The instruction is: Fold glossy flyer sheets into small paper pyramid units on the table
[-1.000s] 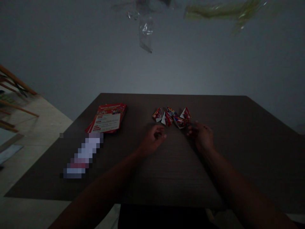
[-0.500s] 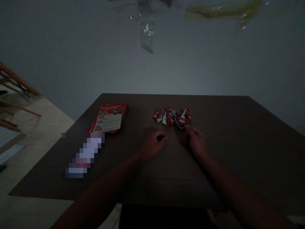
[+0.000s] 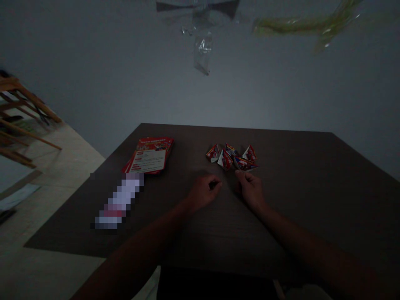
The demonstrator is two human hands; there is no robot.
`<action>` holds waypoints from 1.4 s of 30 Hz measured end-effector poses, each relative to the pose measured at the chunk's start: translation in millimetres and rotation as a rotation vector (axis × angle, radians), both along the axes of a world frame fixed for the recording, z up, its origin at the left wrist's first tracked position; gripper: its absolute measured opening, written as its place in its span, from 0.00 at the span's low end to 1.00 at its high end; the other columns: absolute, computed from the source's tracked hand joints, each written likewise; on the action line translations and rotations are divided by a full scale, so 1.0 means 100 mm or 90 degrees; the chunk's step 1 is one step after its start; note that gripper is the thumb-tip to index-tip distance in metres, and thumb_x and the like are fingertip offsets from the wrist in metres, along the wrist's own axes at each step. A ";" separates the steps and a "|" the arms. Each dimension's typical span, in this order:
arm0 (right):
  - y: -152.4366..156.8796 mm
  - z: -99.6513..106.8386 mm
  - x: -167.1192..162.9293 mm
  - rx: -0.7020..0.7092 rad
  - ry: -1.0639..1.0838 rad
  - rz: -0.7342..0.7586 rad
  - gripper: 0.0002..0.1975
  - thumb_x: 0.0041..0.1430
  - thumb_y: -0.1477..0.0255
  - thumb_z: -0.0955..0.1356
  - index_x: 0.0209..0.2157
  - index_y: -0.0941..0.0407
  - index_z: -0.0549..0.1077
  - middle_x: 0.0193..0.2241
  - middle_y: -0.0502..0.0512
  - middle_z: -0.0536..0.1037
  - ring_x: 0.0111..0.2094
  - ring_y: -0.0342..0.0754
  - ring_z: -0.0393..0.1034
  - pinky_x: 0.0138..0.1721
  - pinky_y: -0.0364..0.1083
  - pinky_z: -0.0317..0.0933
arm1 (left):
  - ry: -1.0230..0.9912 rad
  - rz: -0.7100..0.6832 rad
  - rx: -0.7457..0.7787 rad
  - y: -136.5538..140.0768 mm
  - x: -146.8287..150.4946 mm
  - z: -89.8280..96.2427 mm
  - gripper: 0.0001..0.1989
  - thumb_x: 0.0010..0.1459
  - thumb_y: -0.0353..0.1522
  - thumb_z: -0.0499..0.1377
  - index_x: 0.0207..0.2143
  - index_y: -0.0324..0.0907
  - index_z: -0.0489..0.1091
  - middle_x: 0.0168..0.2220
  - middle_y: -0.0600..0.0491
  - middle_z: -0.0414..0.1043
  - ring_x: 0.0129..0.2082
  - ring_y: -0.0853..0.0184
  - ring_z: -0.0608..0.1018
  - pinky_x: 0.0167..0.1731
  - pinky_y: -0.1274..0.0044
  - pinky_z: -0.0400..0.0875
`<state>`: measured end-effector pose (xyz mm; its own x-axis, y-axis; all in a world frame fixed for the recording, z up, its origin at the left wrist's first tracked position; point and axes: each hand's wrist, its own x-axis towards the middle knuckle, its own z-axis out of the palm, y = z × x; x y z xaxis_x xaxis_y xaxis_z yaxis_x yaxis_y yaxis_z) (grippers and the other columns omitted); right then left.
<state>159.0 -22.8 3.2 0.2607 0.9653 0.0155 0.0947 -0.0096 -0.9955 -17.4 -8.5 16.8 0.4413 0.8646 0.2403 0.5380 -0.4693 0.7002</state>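
Small folded triangular paper packets, printed red, white and blue, lie in a loose cluster on the dark table. My right hand is just on the near side of the closest packet, fingers curled in and thumb tip close to its edge. Whether the thumb touches that packet I cannot tell. To the left, my left hand rests low over the tabletop, its fingers curled round to the thumb in a ring. Nothing shows in either hand.
A stack of red printed leaflets lies on the table's left side. Nearer me is a pixelated oblong thing. A wall with yellow tape rises behind the table. Wooden chairs stand on the floor at far left.
My right hand has slid left along the near side of the closest packet. My left hand keeps its curled shape. The whole view has shifted slightly.
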 end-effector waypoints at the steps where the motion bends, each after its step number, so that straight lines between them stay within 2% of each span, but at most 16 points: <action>1: 0.00 0.00 -0.01 -0.002 0.007 0.006 0.24 0.52 0.55 0.66 0.13 0.56 0.60 0.09 0.44 0.59 0.12 0.38 0.53 0.14 0.40 0.47 | 0.014 0.007 0.008 0.01 -0.02 0.02 0.09 0.56 0.34 0.54 0.32 0.39 0.70 0.29 0.53 0.72 0.28 0.71 0.73 0.29 0.80 0.64; 5: 0.04 -0.01 -0.02 0.000 0.025 0.013 0.23 0.52 0.55 0.65 0.14 0.56 0.61 0.09 0.44 0.60 0.12 0.38 0.54 0.15 0.40 0.49 | 0.139 0.059 0.037 0.06 -0.16 0.12 0.09 0.56 0.35 0.53 0.33 0.40 0.70 0.31 0.51 0.73 0.30 0.69 0.74 0.31 0.79 0.65; 8: 0.08 -0.03 -0.04 -0.003 0.033 0.005 0.23 0.52 0.54 0.65 0.15 0.55 0.61 0.09 0.44 0.60 0.11 0.39 0.54 0.14 0.40 0.48 | 0.280 0.162 0.057 0.12 -0.33 0.25 0.09 0.55 0.35 0.53 0.33 0.41 0.70 0.34 0.50 0.74 0.34 0.66 0.75 0.33 0.77 0.66; 11: 0.09 -0.02 -0.07 0.007 0.040 0.013 0.22 0.52 0.55 0.65 0.15 0.55 0.61 0.09 0.44 0.61 0.11 0.38 0.54 0.14 0.40 0.48 | 0.400 0.259 0.034 0.16 -0.57 0.40 0.11 0.56 0.36 0.51 0.33 0.41 0.71 0.35 0.49 0.74 0.34 0.62 0.75 0.32 0.75 0.66; 15: 0.09 -0.02 -0.08 0.014 0.056 0.027 0.22 0.52 0.55 0.65 0.15 0.56 0.62 0.09 0.44 0.61 0.12 0.39 0.54 0.14 0.40 0.48 | 0.450 0.425 0.050 0.19 -0.95 0.53 0.14 0.55 0.38 0.51 0.37 0.41 0.72 0.38 0.45 0.73 0.40 0.58 0.74 0.35 0.71 0.68; 17: 0.09 -0.03 -0.07 0.014 0.066 0.033 0.22 0.52 0.55 0.65 0.15 0.56 0.62 0.09 0.44 0.61 0.12 0.39 0.54 0.14 0.40 0.48 | 0.468 0.459 0.082 0.22 -1.12 0.53 0.16 0.53 0.39 0.53 0.39 0.40 0.72 0.41 0.44 0.72 0.44 0.56 0.72 0.40 0.69 0.68; 20: 0.09 -0.05 -0.06 0.007 0.083 0.031 0.22 0.52 0.55 0.66 0.15 0.56 0.62 0.09 0.44 0.62 0.11 0.39 0.54 0.14 0.40 0.48 | 0.499 0.454 0.038 0.28 -1.28 0.48 0.20 0.50 0.41 0.55 0.42 0.38 0.73 0.45 0.41 0.70 0.46 0.53 0.71 0.44 0.66 0.66; 26: 0.09 0.00 -0.04 0.006 0.151 0.026 0.21 0.52 0.57 0.67 0.16 0.56 0.62 0.09 0.43 0.61 0.11 0.38 0.55 0.15 0.40 0.51 | 0.472 0.462 -0.046 0.34 -1.32 0.46 0.19 0.55 0.38 0.48 0.37 0.38 0.76 0.41 0.41 0.73 0.41 0.55 0.74 0.40 0.68 0.68; 37: 0.10 0.00 0.00 -0.001 0.211 0.026 0.20 0.49 0.57 0.68 0.17 0.55 0.60 0.09 0.43 0.60 0.10 0.38 0.54 0.14 0.40 0.53 | 0.445 0.499 0.005 0.36 -1.33 0.50 0.20 0.53 0.43 0.52 0.36 0.42 0.77 0.39 0.44 0.76 0.40 0.54 0.75 0.37 0.70 0.68; 42: 0.10 -0.03 0.02 0.010 0.165 0.038 0.21 0.51 0.56 0.67 0.16 0.55 0.61 0.09 0.44 0.61 0.11 0.39 0.54 0.15 0.40 0.53 | 0.398 0.500 0.025 0.32 -1.20 0.54 0.16 0.50 0.41 0.55 0.33 0.43 0.78 0.36 0.47 0.77 0.38 0.54 0.76 0.36 0.69 0.68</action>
<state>161.2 -12.7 0.6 0.2010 0.9792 -0.0292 -0.1636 0.0042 -0.9865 -137.3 23.7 70.7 -0.1937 0.9616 0.1943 0.9710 0.1595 0.1783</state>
